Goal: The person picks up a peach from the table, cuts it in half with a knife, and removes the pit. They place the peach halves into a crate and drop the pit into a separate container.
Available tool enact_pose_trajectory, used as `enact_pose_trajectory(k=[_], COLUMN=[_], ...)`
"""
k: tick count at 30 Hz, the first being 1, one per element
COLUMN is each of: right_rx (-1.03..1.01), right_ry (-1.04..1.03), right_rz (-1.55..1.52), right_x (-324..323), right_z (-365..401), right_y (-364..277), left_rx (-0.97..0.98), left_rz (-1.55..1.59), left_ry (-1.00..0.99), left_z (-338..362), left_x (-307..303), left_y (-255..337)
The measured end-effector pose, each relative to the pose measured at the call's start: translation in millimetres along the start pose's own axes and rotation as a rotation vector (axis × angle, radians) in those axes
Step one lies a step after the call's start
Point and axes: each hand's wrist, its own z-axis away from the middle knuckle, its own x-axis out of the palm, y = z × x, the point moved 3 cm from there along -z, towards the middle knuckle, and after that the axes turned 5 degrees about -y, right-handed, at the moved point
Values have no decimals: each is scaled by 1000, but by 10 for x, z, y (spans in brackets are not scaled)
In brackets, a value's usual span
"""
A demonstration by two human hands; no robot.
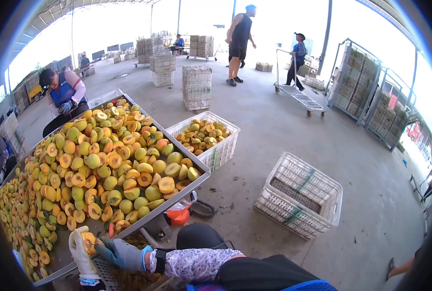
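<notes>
My left hand, in a white glove, is closed around a peach half with its orange cut face showing. From the right, my right hand, in a grey-blue glove, reaches to that half with bent fingers pressed together at its edge. Whatever those fingers hold is hidden. Both hands are over the near edge of a metal-rimmed table heaped with yellow-green peaches, many halved. Under my hands is part of a crate. A small red object lies among the fruit close by.
A white crate of peach halves stands against the table; another white crate sits on the floor to the right. An orange-red bag hangs beside the table. A person sits across it. Stacked crates, a trolley and people are farther back.
</notes>
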Motion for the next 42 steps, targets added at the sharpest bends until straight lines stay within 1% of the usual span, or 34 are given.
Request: enact_pose_trajectory(k=[1, 2, 3, 4, 5, 6, 7, 8, 10, 13, 16, 17, 20, 23, 26, 29, 32, 35, 38, 41, 42], right_rx=[-12, 6, -109, -20, -10, -33, -36, -29, 40, 71, 27, 11, 39, 34, 54, 136, 134, 171, 175, 380, 420], right_ry=[19, -22, 93, 43, 65, 19, 15, 33, -28, -41, -72, -68, -141, -87, -116, -196, -223, -199, -154, -305, -312], right_rz=[-27, -23, -196, -167, -144, -171, -146, -99, 59, 147, 167, 137, 198, 190, 77, 2, 20, -6, -284, -352, -396], right_x=[42, 84, 145, 61, 162, 123, 48, 80, 13, 12, 63, 77, 91, 128, 171, 205, 203, 262, 376, 268, 250], right_z=[-6, -21, -24, 4, -39, -47, -47, -44, -36, -64, -102, -106, -112, -92, -67, -29, -22, 35, 67, 35, 34], right_y=[-34, 43, -1, -90, 174, 123, -67, 44, -64, -128, -73, -99, -24, -9, 42, 4, -13, 122, 132, -54, -100], left_rx=[128, 250, 116, 22, 12, 7, 2, -4, -42, -24, -4, 9, 39, 57, 94, 104, 75, 50, 10, -19, -13], left_rz=[-24, -64, 70, 558, 588, 568, 614, 609, 678, 763, 698, 712, 677, 663, 598, 589, 608, 504, 531, 502, 479], left_ry=[31, 74, 43, 90, 125, 196, 220, 215, 205, 190, 216, 195, 197, 259, 250, 309, 321, 274, 308, 229, 182], left_z=[74, 130, 202, 199, 213, 206, 178, 179, 157, 118, 158, 157, 174, 204, 233, 253, 273, 279, 282, 274, 278], left_x=[151, 297, 389, 517, 554, 533, 485, 442, 306, 234, 277, 271, 257, 304, 343, 345, 342, 318, 319, 243, 230], left_y=[6, -21, 17, 29, 67, 57, 26, 34, -53, -151, -112, -142, -184, -183, -118, -129, -103, -82, -77, -92, -60])
